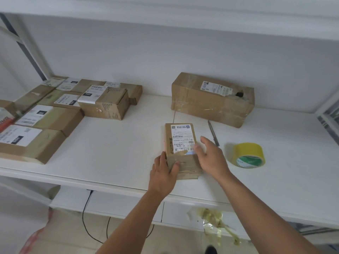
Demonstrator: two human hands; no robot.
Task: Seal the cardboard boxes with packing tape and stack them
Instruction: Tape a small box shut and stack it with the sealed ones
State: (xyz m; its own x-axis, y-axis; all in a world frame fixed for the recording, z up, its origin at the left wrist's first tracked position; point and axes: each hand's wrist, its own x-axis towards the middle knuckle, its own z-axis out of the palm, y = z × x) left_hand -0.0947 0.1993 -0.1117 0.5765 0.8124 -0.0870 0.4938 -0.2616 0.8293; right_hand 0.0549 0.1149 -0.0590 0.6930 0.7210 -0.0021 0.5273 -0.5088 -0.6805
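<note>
Both hands — left hand (164, 170), right hand (211, 156) — clasp small box (180, 143).

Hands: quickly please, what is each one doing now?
Left hand: holds the small box at its near left corner.
Right hand: open, fingers straight against the box's right side.

I see bare white tabletop (113, 143) between the cluster of labelled brown cardboard boxes (55, 114) at left and the small box. On the right, a slim grey pen-like tool (213, 133), yellow tape roll (248, 155) and large brown carton (212, 99) crowd the approach.
</note>
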